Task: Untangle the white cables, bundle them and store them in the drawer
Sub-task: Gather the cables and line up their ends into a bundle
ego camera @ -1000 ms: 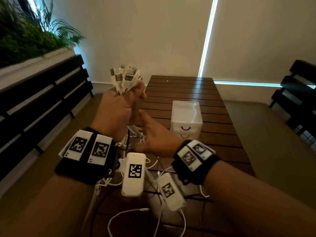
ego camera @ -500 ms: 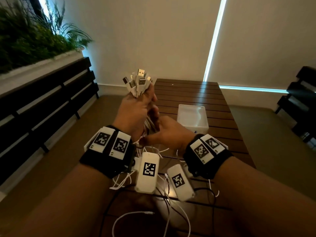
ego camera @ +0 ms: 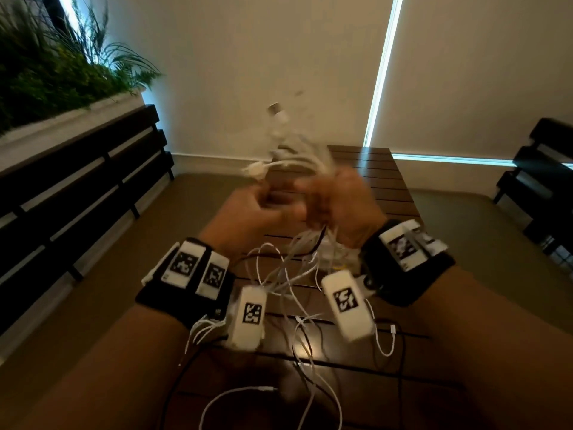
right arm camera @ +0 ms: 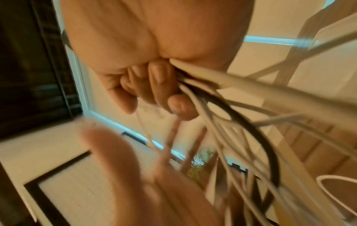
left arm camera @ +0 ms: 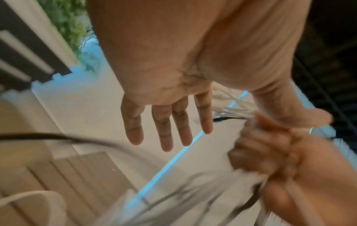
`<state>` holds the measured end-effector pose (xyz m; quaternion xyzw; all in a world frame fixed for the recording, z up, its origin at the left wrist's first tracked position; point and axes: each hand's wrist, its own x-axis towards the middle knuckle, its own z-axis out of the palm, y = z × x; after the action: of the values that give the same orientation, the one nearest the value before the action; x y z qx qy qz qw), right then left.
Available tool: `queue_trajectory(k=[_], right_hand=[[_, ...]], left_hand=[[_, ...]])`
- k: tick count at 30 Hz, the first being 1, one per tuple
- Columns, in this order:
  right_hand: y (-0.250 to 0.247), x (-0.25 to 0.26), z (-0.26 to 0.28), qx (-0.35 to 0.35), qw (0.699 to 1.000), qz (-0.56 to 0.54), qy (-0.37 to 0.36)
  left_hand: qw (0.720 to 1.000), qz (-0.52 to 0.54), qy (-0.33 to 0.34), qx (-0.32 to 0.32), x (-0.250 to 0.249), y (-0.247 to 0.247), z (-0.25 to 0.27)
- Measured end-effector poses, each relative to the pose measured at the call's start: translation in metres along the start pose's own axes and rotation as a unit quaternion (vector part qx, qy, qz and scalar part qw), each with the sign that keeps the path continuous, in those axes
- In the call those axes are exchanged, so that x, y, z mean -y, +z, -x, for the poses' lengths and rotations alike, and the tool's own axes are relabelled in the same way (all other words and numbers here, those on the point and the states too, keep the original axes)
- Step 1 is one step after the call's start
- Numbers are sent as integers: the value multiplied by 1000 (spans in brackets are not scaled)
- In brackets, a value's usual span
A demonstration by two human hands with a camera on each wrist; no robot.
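The white cables (ego camera: 290,156) are a motion-blurred bunch held up over the wooden table (ego camera: 390,184), with plug ends fanning up and to the left. My right hand (ego camera: 338,206) grips the bunch in a fist, fingers (right arm camera: 154,85) curled round the strands (right arm camera: 222,85). My left hand (ego camera: 257,209) is right beside it, its fingers (left arm camera: 166,122) straight and holding nothing. Loose cable lengths (ego camera: 310,361) hang from the fist down onto the table, and a black cable (ego camera: 183,370) runs among them. In the head view my right wrist and the cables hide the drawer box.
A planter of green plants (ego camera: 46,72) tops a dark slatted bench (ego camera: 77,193) along the left. Another dark bench (ego camera: 542,181) stands at the right. A pale wall and blinds close the far side.
The bunch has passed from my left hand to my right. The left hand has let go and opened. The plug ends have spread and tipped left, and both hands have shifted right.
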<state>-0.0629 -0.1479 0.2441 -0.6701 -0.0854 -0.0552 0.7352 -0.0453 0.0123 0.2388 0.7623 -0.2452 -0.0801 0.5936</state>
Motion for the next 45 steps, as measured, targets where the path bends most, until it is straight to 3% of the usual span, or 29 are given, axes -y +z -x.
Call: queue_trajectory(k=[2,4,7,10,12,14,20,23,27,29,31,33,36,37,39,40,43,45], right_hand=[[-14,23,-8,-24,998,-44,-28],[-25,41,-13,-33,996,-74,-48],[-35,73,-11,-40,989,-121,-72],[-49,105,-6,-66,981,-140,-113],[-59,114,-6,-76,980,-120,-140],[-68,111,-7,-89,981,-101,-137],[-78,67,-9,-123,986,-42,-105],[-82,47,-8,-134,986,-36,-97],[-88,39,-3,-149,984,-45,-87],[-94,42,0,-165,981,-46,-94],[-99,45,3,-172,978,-53,-101],[-105,47,4,-174,977,-61,-103],[-110,48,5,-184,976,-41,-106],[-110,47,5,-192,975,-30,-108],[-111,43,7,-219,969,-5,-116],[-113,40,7,-234,965,13,-120],[-121,27,5,-267,952,93,-113],[-128,21,3,-287,940,157,-96]], left_hand=[[991,-114,-48,48,25,2,5],[977,-190,-54,75,53,6,10],[965,-236,-102,45,99,14,11],[925,-343,-158,30,147,24,4],[915,-338,-220,17,161,31,6],[926,-295,-234,2,162,41,10],[959,-128,-197,-158,128,46,-8],[954,-91,-147,-243,69,32,-25],[948,-147,-69,-272,-33,10,-40],[968,-82,-38,-236,-66,4,-39],[982,52,-49,-173,-90,1,-37],[975,171,-56,-132,-103,2,-39],[963,246,-94,-62,-97,15,-41],[961,244,-110,-68,-84,20,-41],[976,127,-138,-113,-36,25,-46],[981,58,-155,-104,-12,28,-44],[977,-45,-210,-18,63,36,-31],[958,-88,-272,26,104,43,-13]])
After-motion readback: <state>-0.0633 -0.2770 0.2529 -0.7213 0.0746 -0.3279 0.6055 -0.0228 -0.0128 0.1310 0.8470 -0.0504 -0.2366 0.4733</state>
